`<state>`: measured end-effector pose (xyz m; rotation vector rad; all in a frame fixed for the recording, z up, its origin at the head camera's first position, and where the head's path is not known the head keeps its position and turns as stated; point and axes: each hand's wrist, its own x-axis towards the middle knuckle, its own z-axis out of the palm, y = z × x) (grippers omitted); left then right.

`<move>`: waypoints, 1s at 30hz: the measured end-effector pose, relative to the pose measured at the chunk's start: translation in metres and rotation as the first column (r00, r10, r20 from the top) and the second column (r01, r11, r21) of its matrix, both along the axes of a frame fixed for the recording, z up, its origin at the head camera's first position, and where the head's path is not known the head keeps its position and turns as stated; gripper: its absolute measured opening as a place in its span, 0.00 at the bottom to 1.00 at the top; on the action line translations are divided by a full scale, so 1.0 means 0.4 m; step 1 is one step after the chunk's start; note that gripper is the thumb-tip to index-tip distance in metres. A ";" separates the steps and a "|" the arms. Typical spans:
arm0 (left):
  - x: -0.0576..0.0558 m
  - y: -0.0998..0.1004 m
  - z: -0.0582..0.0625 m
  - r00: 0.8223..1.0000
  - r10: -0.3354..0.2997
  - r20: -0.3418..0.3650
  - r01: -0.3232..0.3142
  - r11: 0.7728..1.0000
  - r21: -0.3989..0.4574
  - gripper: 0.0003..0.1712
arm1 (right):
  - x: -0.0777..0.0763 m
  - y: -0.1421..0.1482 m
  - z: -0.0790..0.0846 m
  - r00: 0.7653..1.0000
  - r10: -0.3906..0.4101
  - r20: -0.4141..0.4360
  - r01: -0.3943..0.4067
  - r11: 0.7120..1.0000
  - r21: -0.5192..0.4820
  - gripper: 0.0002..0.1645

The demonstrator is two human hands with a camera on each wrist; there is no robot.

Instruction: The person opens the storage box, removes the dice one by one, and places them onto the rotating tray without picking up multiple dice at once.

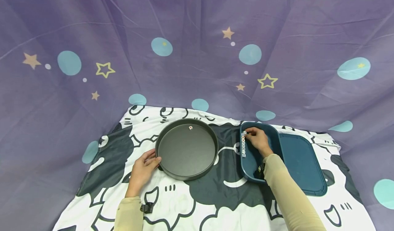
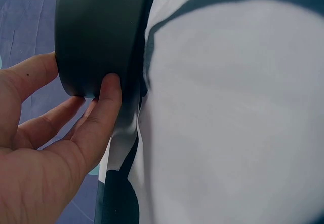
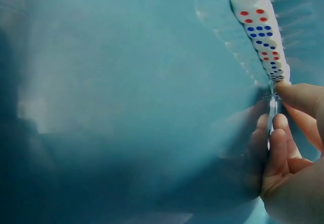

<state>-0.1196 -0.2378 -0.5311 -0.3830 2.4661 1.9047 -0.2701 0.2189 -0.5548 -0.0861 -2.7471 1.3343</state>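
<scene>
A round dark grey pan (image 1: 187, 155) lies left of centre on the cloth, one small die (image 1: 191, 128) near its far side. My left hand (image 1: 144, 169) rests against the pan's left edge; in the left wrist view its fairly straight fingers (image 2: 107, 97) touch the outer wall. Inside a blue rectangular bin (image 1: 253, 169), my right hand (image 1: 258, 140) pinches a die at the far end of a row of white dice (image 1: 243, 147). The right wrist view shows this row of dice (image 3: 262, 34) with blue and red dots; the fingers partly hide its end.
A flat blue lid (image 1: 303, 164) lies to the right of the bin. Beneath everything spreads a black and white cartoon cloth (image 1: 172, 200). Behind hangs a purple curtain (image 1: 197, 70) with stars and dots.
</scene>
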 end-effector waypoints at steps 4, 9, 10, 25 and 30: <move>0.000 -0.001 -0.002 1.000 -0.002 0.001 0.002 1.000 0.006 0.31 | 0.003 0.002 0.008 1.000 0.004 0.005 -0.004 1.000 -0.025 0.12; 0.001 0.001 -0.002 1.000 -0.004 0.002 0.004 1.000 0.017 0.31 | 0.002 0.011 0.022 1.000 0.011 0.011 -0.011 0.998 -0.054 0.12; 0.001 0.002 -0.002 1.000 -0.004 0.002 0.004 1.000 0.018 0.31 | 0.002 0.015 0.026 1.000 0.019 0.014 -0.018 0.998 -0.062 0.12; 0.001 0.000 0.001 1.000 -0.003 -0.014 0.003 1.000 0.002 0.31 | 0.019 0.014 0.169 0.992 0.113 -0.060 -0.122 0.979 -0.165 0.15; 0.001 0.001 0.002 1.000 0.002 -0.008 -0.001 1.000 0.012 0.30 | 0.040 -0.020 0.223 0.976 0.195 -0.094 -0.208 0.964 -0.165 0.16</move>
